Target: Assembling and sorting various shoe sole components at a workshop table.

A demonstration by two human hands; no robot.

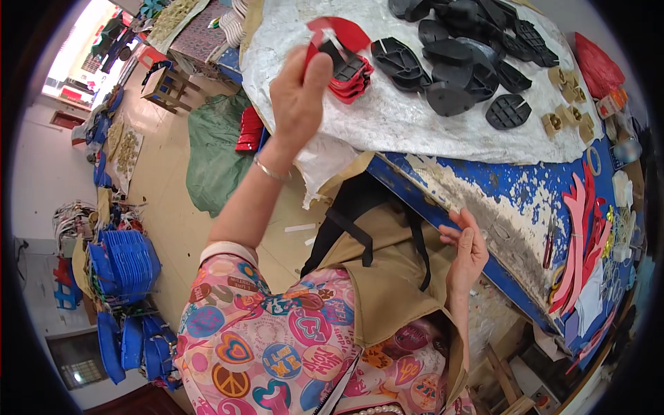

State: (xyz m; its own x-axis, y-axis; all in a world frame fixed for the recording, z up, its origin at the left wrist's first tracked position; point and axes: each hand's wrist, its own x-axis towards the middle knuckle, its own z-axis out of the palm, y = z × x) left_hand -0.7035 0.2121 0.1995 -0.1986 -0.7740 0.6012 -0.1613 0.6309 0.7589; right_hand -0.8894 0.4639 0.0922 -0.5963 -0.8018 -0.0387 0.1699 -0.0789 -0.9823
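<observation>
My left hand (297, 93) is raised over the near left part of the white-covered table. Its fingers are closed on a shiny red curved piece (346, 32), partly blurred. Just beside and below it stands a stack of red-edged black moulded pieces (351, 84); whether the held piece touches the stack I cannot tell. My right hand (468, 252) hangs by the table's blue front edge, fingers apart and holding nothing. To the right of the stack lie a black ribbed moulded piece (399, 63), a pile of similar black pieces (460, 72) and a lone one (508, 111).
Tan small blocks (568, 114), a red bag (596, 63) and pink and red strips (575, 228) lie on the right. A thin tool (550, 243) rests near the table edge. Green sheeting (216, 152) and a wooden stool (166, 86) stand on the left.
</observation>
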